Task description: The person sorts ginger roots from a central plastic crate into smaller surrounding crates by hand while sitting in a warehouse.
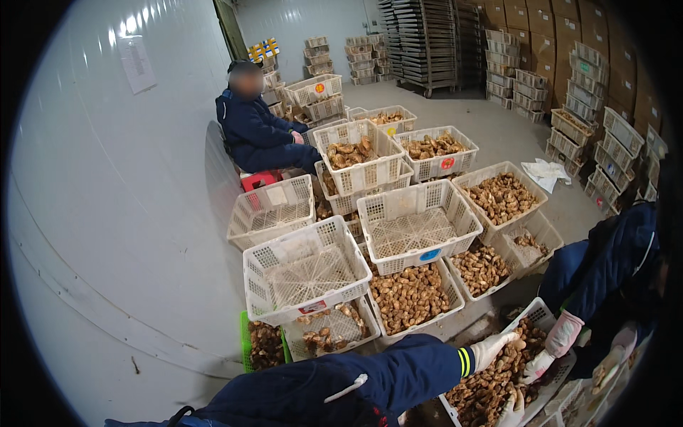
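Observation:
A crate (447, 407) heaped with brown, knobbly mushroom-like pieces (491, 390) stands at the lower right. From the left, my navy sleeve with yellow bands reaches over it. My left hand (492, 350), in a pale glove, is at the crate's far part with its fingers bent over the heap; what they hold is hard to make out. At the bottom edge my right hand (511, 411), also gloved, lies on the pieces, fingers apart and partly cut off. A co-worker's gloved hand (544, 361) reaches into the same crate from the right; their other glove (610, 366) is beside it.
Two nearly bare crates, one white (260, 288) and one with a blue label (420, 265), rest atop filled ones. A green crate (245, 341) stands by the wall. Another person (260, 128) sits on a red stool (260, 179). Crate stacks (605, 160) line the right side.

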Available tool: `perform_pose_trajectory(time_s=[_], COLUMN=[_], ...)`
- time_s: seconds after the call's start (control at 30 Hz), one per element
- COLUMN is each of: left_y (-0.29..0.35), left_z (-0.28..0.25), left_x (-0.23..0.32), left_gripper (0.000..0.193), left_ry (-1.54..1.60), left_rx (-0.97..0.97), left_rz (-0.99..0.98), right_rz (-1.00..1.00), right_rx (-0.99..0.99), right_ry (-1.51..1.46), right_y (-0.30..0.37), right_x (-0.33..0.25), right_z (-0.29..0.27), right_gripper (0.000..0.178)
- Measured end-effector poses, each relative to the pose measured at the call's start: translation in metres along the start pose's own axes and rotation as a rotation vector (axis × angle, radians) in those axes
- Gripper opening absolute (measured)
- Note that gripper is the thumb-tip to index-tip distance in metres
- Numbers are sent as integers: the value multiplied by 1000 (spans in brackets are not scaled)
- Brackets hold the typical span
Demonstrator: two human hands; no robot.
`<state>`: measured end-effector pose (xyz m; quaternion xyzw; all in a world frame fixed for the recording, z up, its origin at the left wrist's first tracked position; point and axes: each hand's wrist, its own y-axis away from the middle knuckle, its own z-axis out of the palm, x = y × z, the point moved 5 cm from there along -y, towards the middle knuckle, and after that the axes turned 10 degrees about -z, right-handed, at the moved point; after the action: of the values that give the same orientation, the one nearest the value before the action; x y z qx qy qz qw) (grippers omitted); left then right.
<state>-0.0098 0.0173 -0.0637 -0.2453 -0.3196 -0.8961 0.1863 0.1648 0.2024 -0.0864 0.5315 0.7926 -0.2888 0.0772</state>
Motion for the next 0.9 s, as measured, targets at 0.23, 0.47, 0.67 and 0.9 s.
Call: perform_pose_trajectory(time_s=[0.23, 0.47, 0.67, 0.9], left_y=[-8, 1, -13, -11], left_z=[7, 3, -2, 7], left_x=[1, 2, -7, -1], left_gripper=[45, 44, 45, 69], left_ry=[-62, -98, 13, -84], left_rx=[-102, 1, -7, -39], left_rz=[8, 43, 41, 73], right_rz=[-112, 564, 18, -88], right_rx=[6, 11, -44, -28], right_ry=[114, -401, -24, 102], right_y=[6, -9, -12, 6], right_x=[16, -15, -16, 12], right_z=[6, -5, -3, 2], right_gripper=[67, 59, 68, 64])
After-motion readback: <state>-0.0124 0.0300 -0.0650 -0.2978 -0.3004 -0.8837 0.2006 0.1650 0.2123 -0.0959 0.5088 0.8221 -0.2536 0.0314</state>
